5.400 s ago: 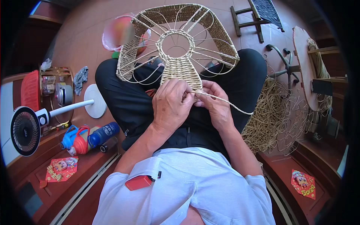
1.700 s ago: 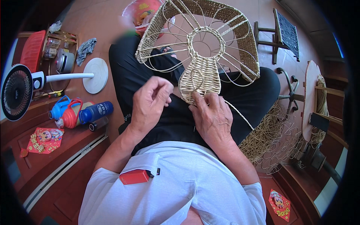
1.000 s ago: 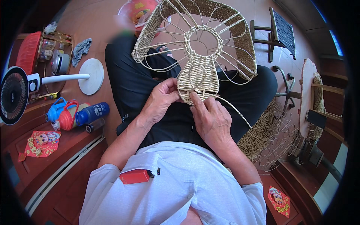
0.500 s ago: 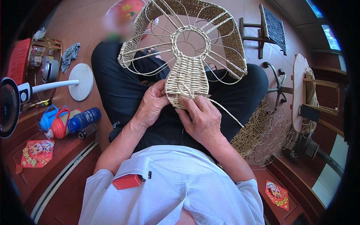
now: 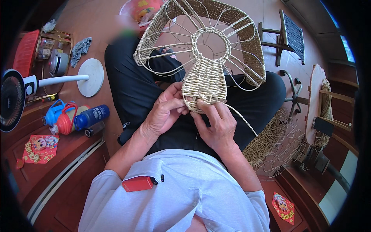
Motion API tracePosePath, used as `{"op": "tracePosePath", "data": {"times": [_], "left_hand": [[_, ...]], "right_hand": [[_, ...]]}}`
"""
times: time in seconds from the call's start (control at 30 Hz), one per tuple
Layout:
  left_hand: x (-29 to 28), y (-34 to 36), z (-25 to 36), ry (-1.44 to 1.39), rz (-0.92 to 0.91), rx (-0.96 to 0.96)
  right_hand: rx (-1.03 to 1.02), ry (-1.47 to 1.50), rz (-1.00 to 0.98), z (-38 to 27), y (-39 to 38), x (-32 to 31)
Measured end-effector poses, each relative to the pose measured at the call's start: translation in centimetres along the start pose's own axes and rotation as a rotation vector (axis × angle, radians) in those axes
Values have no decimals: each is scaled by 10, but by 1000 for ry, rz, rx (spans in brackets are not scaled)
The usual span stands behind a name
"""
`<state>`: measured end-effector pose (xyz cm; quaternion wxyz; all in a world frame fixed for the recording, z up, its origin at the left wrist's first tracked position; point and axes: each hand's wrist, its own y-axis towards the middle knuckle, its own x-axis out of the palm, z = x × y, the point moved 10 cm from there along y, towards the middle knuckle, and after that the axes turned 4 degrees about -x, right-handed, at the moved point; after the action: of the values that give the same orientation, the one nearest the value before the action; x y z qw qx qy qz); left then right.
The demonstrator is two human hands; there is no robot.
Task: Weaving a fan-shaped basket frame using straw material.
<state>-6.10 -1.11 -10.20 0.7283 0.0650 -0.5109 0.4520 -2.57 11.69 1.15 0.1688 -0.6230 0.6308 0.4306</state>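
In my lap lies a basketwork piece of straw-coloured twisted cord on a wire frame: a tapering woven panel (image 5: pixel 205 79), a cord-wrapped ring (image 5: pixel 211 30) above it, thin wire loops, and a curved woven band (image 5: pixel 151 38) around the far side. My left hand (image 5: pixel 164 114) grips the panel's lower left edge, thumb in front. At the bottom edge my right hand (image 5: pixel 217 123) pinches the weave between thumb and fingers; its fingertips are partly hidden. A small cord loop stands up by these fingers. A loose cord end (image 5: pixel 244 123) trails to the right.
Tangled cord (image 5: pixel 266 143) lies on the floor at right, near a round board (image 5: pixel 315 104) and a folding stool (image 5: pixel 291 36). At left are a white fan (image 5: pixel 62 79), several bottles (image 5: pixel 91 117) and a red decoration (image 5: pixel 40 149). A red basin (image 5: pixel 141 11) is beyond my knee.
The whole view has shifted, so the scene sits further right. My left thumb and fingers have moved along the panel's lower left edge. The cord loop now looks rounder and lower.
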Motion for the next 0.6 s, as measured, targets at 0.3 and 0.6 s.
{"op": "tracePosePath", "data": {"times": [0.3, 0.6], "left_hand": [[3, -7, 21, 37, 41, 87], [25, 9, 4, -215, -93, -61]], "right_hand": [[-7, 9, 16, -1, 0, -2], [-28, -6, 18, -1, -1, -1]]}}
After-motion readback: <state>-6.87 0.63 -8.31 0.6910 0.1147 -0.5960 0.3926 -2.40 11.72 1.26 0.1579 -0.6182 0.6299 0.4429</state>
